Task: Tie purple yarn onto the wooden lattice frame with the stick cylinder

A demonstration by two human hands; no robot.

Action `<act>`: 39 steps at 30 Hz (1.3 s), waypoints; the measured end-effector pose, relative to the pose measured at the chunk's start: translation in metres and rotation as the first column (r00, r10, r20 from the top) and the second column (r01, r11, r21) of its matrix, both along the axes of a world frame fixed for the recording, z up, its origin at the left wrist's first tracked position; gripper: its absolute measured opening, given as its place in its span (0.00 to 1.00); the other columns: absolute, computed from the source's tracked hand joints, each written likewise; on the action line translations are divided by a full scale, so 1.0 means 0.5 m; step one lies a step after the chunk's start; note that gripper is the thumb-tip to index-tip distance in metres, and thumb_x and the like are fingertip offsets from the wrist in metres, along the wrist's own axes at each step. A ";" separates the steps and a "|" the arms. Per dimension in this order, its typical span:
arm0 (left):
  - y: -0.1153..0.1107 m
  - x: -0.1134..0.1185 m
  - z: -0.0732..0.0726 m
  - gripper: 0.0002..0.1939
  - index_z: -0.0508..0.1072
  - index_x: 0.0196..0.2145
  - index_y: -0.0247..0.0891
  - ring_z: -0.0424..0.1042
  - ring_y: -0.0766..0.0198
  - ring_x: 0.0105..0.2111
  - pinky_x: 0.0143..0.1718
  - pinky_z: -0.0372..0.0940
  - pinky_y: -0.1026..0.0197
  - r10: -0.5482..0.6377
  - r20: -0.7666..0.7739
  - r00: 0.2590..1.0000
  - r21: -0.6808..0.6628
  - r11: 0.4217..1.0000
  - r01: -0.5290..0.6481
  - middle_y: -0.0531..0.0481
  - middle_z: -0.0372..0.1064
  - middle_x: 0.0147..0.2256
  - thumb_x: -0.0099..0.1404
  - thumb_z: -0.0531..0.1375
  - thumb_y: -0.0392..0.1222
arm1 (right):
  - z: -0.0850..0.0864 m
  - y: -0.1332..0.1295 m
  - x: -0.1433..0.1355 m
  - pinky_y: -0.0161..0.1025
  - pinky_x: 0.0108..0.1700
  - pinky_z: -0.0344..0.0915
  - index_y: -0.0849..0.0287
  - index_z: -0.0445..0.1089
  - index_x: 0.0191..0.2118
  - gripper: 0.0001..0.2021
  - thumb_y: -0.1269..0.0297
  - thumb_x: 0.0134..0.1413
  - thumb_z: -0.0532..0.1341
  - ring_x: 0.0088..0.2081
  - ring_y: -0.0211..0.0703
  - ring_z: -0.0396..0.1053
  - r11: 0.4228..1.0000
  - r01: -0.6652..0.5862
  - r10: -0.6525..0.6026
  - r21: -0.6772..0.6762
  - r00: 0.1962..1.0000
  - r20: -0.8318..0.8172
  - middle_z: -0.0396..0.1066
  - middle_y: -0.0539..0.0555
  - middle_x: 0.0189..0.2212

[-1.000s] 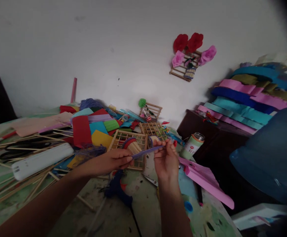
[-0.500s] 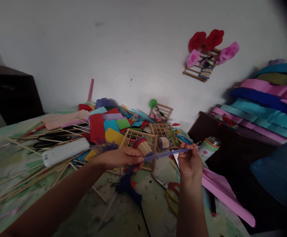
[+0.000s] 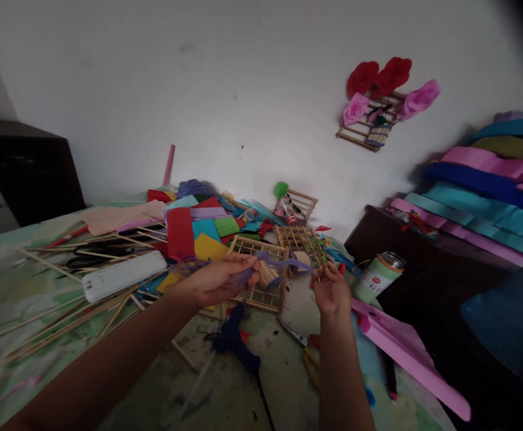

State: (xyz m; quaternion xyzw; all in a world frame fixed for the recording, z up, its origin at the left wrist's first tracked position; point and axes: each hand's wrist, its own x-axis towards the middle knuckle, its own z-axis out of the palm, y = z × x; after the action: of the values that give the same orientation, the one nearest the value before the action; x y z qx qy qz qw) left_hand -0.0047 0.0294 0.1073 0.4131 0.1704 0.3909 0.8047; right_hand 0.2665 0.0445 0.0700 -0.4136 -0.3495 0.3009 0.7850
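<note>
Left hand (image 3: 218,278) around bunched purple yarn (image 3: 266,258)

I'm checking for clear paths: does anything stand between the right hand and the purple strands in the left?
Nothing visible does. The purple strands extend from the left hand toward the right hand, ending close to it; the scissors lie on the table, outside that gap.

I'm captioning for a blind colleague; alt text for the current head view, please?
A person's left hand holds purple strands over a cluttered table, the right hand near their far end. Below are a blue glue gun and scissors; red and pink flowers adorn the wall.
</note>
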 end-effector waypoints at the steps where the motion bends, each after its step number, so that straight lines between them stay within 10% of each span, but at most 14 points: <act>1: 0.005 -0.001 -0.001 0.06 0.70 0.29 0.32 0.66 0.71 0.25 0.29 0.61 0.69 0.053 0.023 0.998 -0.040 0.998 -0.052 0.51 0.66 0.26 0.60 0.62 0.37 | -0.002 0.004 -0.004 0.34 0.25 0.62 0.56 0.61 0.27 0.05 0.67 0.41 0.60 0.22 0.33 0.62 1.000 0.025 -0.025 -0.006 1.000 -0.013 0.63 0.45 0.22; 7: 0.008 0.008 0.003 0.05 0.71 0.29 0.33 0.70 0.67 0.32 0.36 0.63 0.67 0.237 0.015 0.971 -0.047 0.971 -0.236 0.48 0.72 0.30 0.61 0.61 0.37 | 0.021 -0.022 -0.103 0.33 0.33 0.63 0.57 0.66 0.32 0.11 0.65 0.37 0.63 0.29 0.33 0.65 0.999 0.039 -0.039 0.021 0.999 -0.017 0.67 0.45 0.29; 12: -0.009 0.029 -0.006 0.07 0.73 0.27 0.34 0.69 0.65 0.39 0.43 0.59 0.65 0.283 0.018 0.959 0.131 0.950 -0.283 0.49 0.72 0.33 0.57 0.64 0.41 | 0.039 -0.085 -0.235 0.42 0.49 0.62 0.56 0.73 0.36 0.11 0.55 0.51 0.61 0.45 0.42 0.68 0.890 -0.445 0.456 -0.097 0.868 0.199 0.72 0.52 0.39; 16: -0.014 0.036 -0.016 0.11 0.75 0.30 0.33 0.67 0.64 0.37 0.41 0.58 0.64 0.303 -0.059 0.951 0.217 0.934 -0.284 0.49 0.71 0.32 0.54 0.65 0.45 | 0.034 -0.107 -0.281 0.47 0.57 0.57 0.52 0.70 0.49 0.19 0.51 0.53 0.59 0.56 0.44 0.62 0.821 -0.545 0.571 -0.173 0.795 0.206 0.68 0.53 0.52; 26: -0.006 0.030 -0.013 0.14 0.72 0.29 0.33 0.58 0.72 0.20 0.23 0.54 0.67 0.310 0.003 0.951 0.218 0.928 -0.303 0.55 0.63 0.22 0.55 0.65 0.48 | 0.047 -0.105 -0.265 0.38 0.43 0.62 0.58 0.69 0.26 0.14 0.54 0.55 0.57 0.35 0.40 0.67 0.791 -0.575 0.610 -0.208 0.719 0.332 0.71 0.50 0.28; 32: -0.006 0.036 -0.017 0.11 0.72 0.29 0.33 0.65 0.68 0.28 0.31 0.59 0.66 0.355 0.004 0.935 0.280 0.897 -0.342 0.51 0.67 0.27 0.58 0.62 0.45 | 0.039 -0.092 -0.246 0.34 0.34 0.56 0.59 0.64 0.22 0.16 0.54 0.55 0.56 0.28 0.37 0.59 0.854 -0.481 0.520 -0.199 0.799 0.301 0.62 0.48 0.22; 39: 0.019 0.004 -0.002 0.16 0.73 0.26 0.34 0.65 0.64 0.30 0.34 0.60 0.64 0.507 -0.411 0.757 0.730 0.681 -0.060 0.51 0.68 0.26 0.63 0.54 0.47 | 0.062 -0.092 -0.198 0.35 0.33 0.53 0.58 0.62 0.20 0.17 0.54 0.54 0.56 0.27 0.37 0.57 0.884 -0.403 0.468 -0.238 0.753 0.462 0.60 0.47 0.20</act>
State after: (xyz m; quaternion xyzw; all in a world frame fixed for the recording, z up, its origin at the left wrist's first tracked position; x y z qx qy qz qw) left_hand -0.0029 0.0389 0.1062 0.7420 0.3197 0.4049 0.4281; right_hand 0.1676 -0.0015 0.1009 -0.4325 -0.6106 0.3767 0.5460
